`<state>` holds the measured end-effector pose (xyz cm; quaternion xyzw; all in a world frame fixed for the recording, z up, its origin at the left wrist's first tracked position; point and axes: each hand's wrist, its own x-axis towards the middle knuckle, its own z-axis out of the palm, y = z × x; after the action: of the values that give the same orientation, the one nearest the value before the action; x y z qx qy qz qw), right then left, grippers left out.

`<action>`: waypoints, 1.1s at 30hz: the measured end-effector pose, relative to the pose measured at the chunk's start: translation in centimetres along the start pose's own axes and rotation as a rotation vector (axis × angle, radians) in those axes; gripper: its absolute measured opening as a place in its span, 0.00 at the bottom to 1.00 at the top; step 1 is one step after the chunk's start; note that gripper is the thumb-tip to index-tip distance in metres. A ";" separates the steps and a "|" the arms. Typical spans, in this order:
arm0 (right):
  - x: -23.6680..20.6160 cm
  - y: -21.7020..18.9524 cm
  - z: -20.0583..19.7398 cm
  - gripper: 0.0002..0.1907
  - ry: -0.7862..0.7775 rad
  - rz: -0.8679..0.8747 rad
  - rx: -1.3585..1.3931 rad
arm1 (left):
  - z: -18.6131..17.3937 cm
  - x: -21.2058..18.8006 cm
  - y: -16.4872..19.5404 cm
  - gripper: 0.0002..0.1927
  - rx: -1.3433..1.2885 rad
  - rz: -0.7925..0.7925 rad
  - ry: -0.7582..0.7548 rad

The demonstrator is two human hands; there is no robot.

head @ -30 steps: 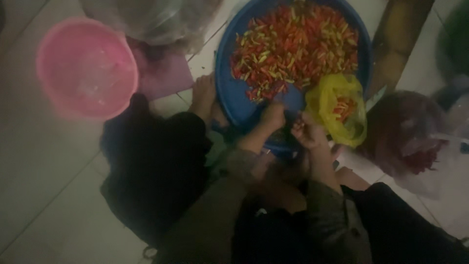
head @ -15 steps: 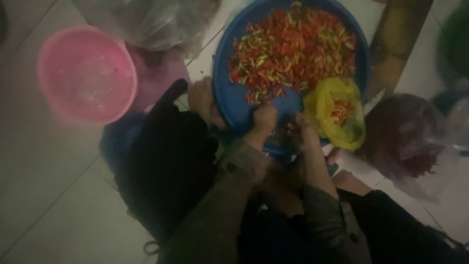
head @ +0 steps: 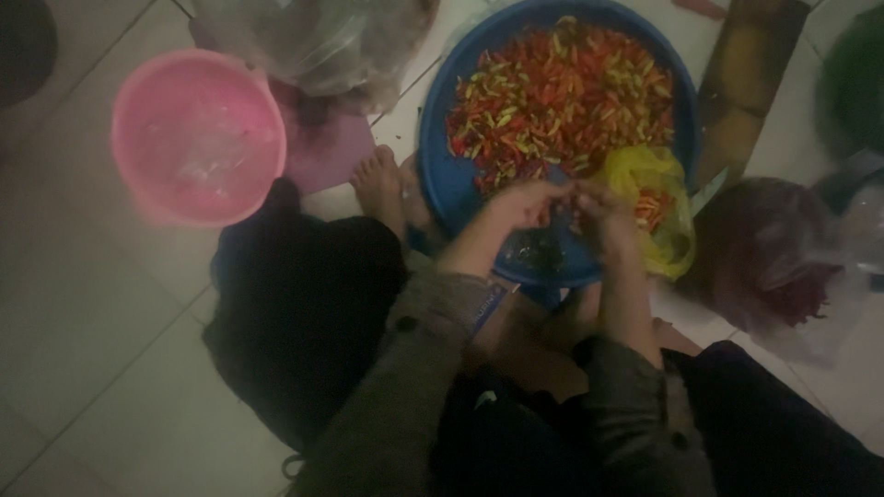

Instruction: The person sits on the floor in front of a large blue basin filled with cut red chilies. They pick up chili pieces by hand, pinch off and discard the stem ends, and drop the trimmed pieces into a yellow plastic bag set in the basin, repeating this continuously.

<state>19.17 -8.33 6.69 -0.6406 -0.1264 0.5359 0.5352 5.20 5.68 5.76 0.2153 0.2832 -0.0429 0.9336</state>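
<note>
A big blue round tray [head: 440, 156] on the tiled floor holds a heap of red, green and yellow chillies [head: 562, 92]. My left hand [head: 527, 201] and my right hand [head: 600, 210] meet over the tray's near rim, fingers pinched together on something small that is too blurred to make out. A yellow plastic bag [head: 658, 198] with a few chillies in it rests on the tray's right edge, right beside my right hand. A dark pile of small bits [head: 532, 253] lies in the tray below my hands.
A pink plastic basin [head: 195, 138] stands at the left. A clear plastic bag [head: 318, 46] lies at the top. A dark red bag [head: 769, 253] sits at the right. My bare foot [head: 379, 182] rests next to the tray, my dark-clothed legs below.
The view shifted slightly. My hands stay together over the tray's near rim, working at something small between the fingertips.
</note>
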 end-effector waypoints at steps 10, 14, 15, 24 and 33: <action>-0.9 -4.5 -6.5 0.17 0.420 -0.187 -0.275 | -1.6 2.0 -8.2 0.11 1.564 0.244 -0.145; 0.1 -2.8 -7.6 0.14 0.503 -0.305 -0.351 | -3.6 1.0 -9.2 0.10 1.723 0.339 0.645; 0.4 -2.1 -7.6 0.14 0.464 -0.329 -0.354 | -4.4 0.4 -8.4 0.10 1.745 0.450 0.825; 2.0 2.3 -5.1 0.12 0.246 -0.483 -0.633 | -8.7 -3.8 -4.4 0.07 1.779 0.674 0.994; 0.9 1.7 0.5 0.14 0.231 0.106 -0.186 | -6.7 -0.9 -5.2 0.15 0.698 0.732 0.734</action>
<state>18.36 -8.06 4.86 -0.7506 -0.0791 0.4722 0.4554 0.01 3.77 -0.73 0.5915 0.4626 0.2666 0.6042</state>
